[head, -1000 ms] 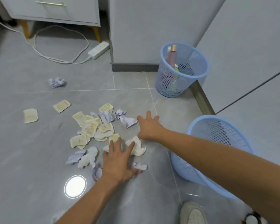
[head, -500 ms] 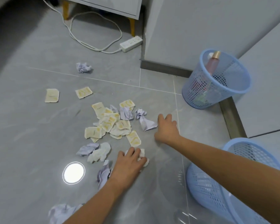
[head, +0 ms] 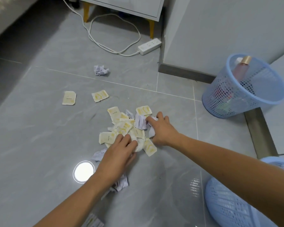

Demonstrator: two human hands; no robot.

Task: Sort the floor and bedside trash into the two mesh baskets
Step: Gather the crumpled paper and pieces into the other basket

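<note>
A heap of yellow-and-white wrappers [head: 124, 126] and crumpled purple-white paper lies on the grey floor tiles. My left hand [head: 120, 151] lies flat on the near side of the heap, fingers spread over a white paper wad [head: 140, 145]. My right hand [head: 161, 126] presses on the heap's right side, fingers apart over crumpled paper [head: 141, 122]. Two wrappers [head: 69, 97] [head: 100, 95] and one paper ball [head: 100, 70] lie apart, farther away. One blue mesh basket [head: 246, 90] stands at the right, with a pink bottle inside. A second blue basket [head: 233, 203] sits at the lower right.
A white power strip [head: 149, 44] and its looping cable lie by a bedside cabinet with yellow legs [head: 87, 11]. A grey wall corner and a skirting board rise at the right. More crumpled paper [head: 121, 184] lies under my left forearm. A lamp's round glare shows on the tiles.
Both hands have pushed the scattered scraps inward, so the heap is tighter. My left hand slid forward onto the white wad. My view moved forward and to the left.
</note>
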